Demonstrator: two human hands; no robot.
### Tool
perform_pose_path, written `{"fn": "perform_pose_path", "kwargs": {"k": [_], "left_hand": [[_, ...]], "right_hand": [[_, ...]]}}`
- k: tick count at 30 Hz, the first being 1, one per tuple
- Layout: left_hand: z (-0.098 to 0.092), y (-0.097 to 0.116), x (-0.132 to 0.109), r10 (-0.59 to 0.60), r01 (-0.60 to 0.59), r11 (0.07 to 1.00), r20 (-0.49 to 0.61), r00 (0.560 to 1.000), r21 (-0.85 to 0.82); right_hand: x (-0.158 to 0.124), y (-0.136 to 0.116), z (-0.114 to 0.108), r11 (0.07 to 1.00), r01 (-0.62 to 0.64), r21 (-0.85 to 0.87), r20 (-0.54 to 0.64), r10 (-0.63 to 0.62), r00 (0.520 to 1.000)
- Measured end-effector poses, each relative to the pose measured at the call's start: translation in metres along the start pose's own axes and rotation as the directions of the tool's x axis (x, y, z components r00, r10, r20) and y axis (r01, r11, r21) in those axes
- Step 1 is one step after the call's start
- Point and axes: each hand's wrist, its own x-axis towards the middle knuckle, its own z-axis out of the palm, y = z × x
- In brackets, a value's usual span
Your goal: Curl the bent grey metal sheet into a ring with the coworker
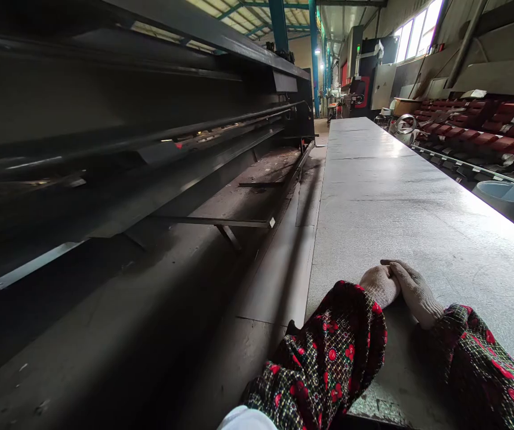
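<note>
Both my hands wear pale knitted gloves and lie folded together on a large grey metal sheet (373,179). My left hand (377,285) is underneath, rounded, with its fingers hidden. My right hand (415,291) crosses over it, its fingers closed around the top of the left. No tool or part shows in either hand. Patterned dark sleeves with red motifs cover both forearms, which rest over the near end of the sheet.
Along the left runs a long dark machine (221,113) with a low frame bar (212,221) jutting out above the floor. A grey bin (507,198) stands right of the sheet, near rows of dark red parts (489,134). Farther back are blue columns (314,60) and another machine.
</note>
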Motion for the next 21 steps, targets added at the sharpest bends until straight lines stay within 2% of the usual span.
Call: {"fn": "perform_pose_path", "kwargs": {"k": [8,21], "left_hand": [[-0.0062,0.0065,-0.0026,-0.024,0.023,1.000,0.029,0.999,0.021],[-0.0032,0.0028,-0.0017,-0.014,0.014,0.999,0.012,1.000,0.030]], "right_hand": [[0.0008,0.0045,0.0001,1.000,0.010,0.001,-0.002,-0.010,1.000],[0.0004,0.0030,0.0005,1.000,0.022,0.000,-0.014,-0.022,1.000]]}}
